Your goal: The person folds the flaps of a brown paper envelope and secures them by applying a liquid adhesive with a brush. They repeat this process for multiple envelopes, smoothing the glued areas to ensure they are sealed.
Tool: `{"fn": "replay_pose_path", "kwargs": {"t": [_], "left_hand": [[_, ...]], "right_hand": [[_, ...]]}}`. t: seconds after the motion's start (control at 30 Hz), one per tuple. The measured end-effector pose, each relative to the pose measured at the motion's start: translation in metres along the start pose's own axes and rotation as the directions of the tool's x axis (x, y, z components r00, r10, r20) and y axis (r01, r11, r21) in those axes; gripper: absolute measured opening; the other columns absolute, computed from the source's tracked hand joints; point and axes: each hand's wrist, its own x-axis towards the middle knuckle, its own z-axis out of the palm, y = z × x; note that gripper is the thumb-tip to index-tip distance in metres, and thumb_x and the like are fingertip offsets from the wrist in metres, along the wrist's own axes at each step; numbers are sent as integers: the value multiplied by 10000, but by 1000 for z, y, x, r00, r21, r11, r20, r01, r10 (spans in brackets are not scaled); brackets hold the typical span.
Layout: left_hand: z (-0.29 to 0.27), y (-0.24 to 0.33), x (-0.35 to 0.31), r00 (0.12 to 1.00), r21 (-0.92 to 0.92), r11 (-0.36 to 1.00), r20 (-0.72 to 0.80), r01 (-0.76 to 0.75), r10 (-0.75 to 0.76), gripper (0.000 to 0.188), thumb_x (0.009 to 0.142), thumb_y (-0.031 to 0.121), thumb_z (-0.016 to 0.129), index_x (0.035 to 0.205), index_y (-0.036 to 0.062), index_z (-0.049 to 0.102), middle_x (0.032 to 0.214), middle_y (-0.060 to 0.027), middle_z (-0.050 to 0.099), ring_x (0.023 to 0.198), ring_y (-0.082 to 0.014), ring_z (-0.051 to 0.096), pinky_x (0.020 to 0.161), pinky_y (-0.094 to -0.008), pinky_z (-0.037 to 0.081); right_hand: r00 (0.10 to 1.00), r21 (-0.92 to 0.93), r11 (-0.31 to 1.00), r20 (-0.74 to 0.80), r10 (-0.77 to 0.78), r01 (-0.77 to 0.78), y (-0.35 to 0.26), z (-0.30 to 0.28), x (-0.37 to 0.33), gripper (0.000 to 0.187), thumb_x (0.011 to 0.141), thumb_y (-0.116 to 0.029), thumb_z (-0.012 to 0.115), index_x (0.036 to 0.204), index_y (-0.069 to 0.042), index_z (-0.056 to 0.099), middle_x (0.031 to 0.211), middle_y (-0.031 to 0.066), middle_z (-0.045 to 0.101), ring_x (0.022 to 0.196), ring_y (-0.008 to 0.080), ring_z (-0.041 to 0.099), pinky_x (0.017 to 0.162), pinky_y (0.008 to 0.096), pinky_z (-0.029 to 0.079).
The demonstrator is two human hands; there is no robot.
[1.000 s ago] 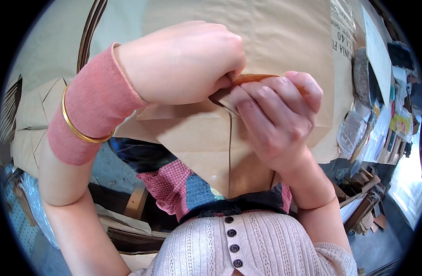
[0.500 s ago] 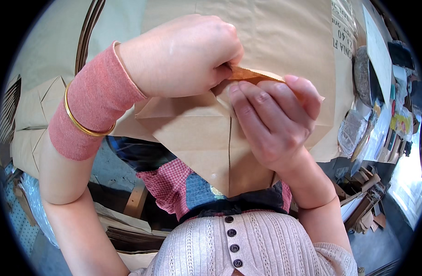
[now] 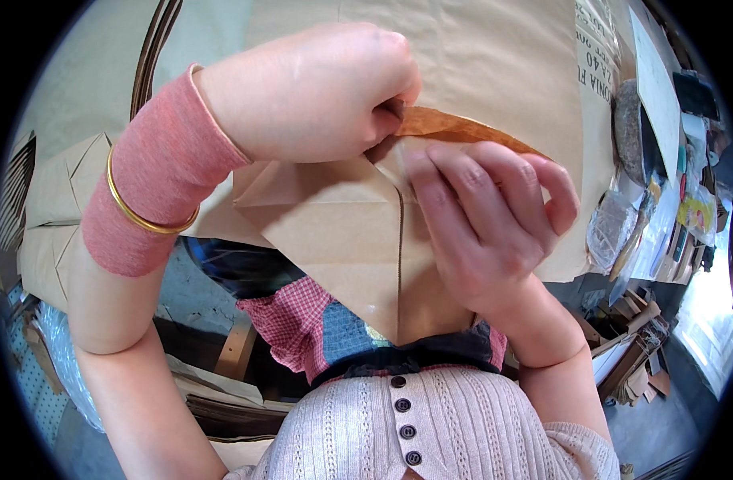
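- Beyond the bench, I see blue-grey floor [image 3: 654, 420] and a heap of paper scraps [image 3: 638, 368] at the right.
- The work surface [image 3: 214, 40] is pale, with a broad brown sheet [image 3: 502, 64] spread over it and plastic-wrapped things [image 3: 610, 228] along its right side.
- My folded brown paper [image 3: 326, 224] is at the bench's near edge, its point hanging over the lap.
- My left hand [image 3: 318, 92] curls tight, pinching the paper's upper edge; I'd hold it steady as the anchor.
- My right hand [image 3: 494, 212] bends over the paper; its thumb is hidden, so I can't tell whether it pinches.
- At the orange-brown flap [image 3: 446, 124], I'd work gently and evenly; uneven pulling could crease or tear it.
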Motion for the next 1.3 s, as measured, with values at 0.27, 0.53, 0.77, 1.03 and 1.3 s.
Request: {"fn": "replay_pose_path", "kwargs": {"t": [0.27,0.53,0.77,1.03,1.3], "left_hand": [[12,-4,-1,993,76,995,-98,-57,65,65,759,18,631,726,-37,621,680,-229,571,618,-395,547,572,-426,449],[12,-1,1,994,136,990,-94,-47,60,99,742,41,666,687,-23,616,677,-219,572,637,-412,546,571,-439,444],[16,-1,-1,985,195,978,-140,-74,103,86,736,45,671,684,-9,629,675,-205,584,646,-405,559,580,-428,457],[16,-5,0,986,185,981,-148,-51,80,53,735,35,659,729,-18,658,699,-208,605,667,-401,579,597,-425,471],[7,-1,3,999,67,997,36,27,-30,51,745,34,657,726,-14,658,657,-197,603,618,-375,579,588,-411,478]], "right_hand": [[991,106,994,130,-25,11,8,2,6,128,605,-110,629,720,-55,623,734,17,542,714,169,568,641,303,474],[996,130,991,83,-43,32,11,13,5,105,577,-126,626,665,-76,598,707,8,494,692,156,544,597,295,439],[997,109,991,26,-76,73,11,15,1,134,554,-131,606,674,-69,606,741,2,529,705,142,553,578,283,429],[997,101,992,28,-76,73,9,15,-2,165,544,-132,603,693,-64,619,761,0,550,709,135,558,556,269,421],[998,103,993,33,-58,54,9,14,-4,128,576,-128,616,694,-80,612,765,-14,549,721,130,567,562,272,423]]}}
